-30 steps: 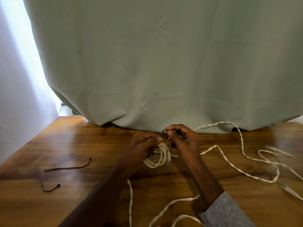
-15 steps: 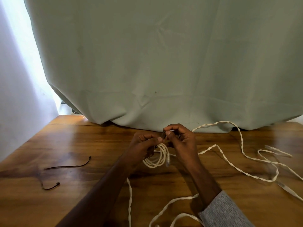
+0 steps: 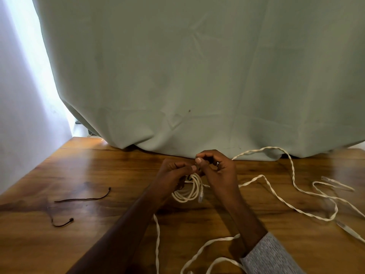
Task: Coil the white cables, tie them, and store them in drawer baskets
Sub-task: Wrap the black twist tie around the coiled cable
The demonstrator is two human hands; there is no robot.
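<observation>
Wooden counter point(image 3: 98, 171) carries everything; the pale curtain point(image 3: 197, 76) hangs behind. Loose white cable point(image 3: 276, 196) trails right of the coil point(image 3: 189, 192), which the left hand point(image 3: 173, 175) grips while right-hand fingers point(image 3: 199, 160) pinch a dark tie, barely visible. Light, limp and springy, it probably holds best where its loops cross.

Coiled cable point(image 3: 188, 191) sitting mid-tabletop point(image 3: 118, 175), between left hand point(image 3: 173, 174) and right hand point(image 3: 219, 171). Hanging cloth point(image 3: 197, 76) lying behind hands, along tabletop's far edge. Loose cable point(image 3: 276, 196) trailing right of coil; another cable point(image 3: 157, 244) running before it toward near edge. Two ties point(image 3: 83, 199) lying well left.
</observation>
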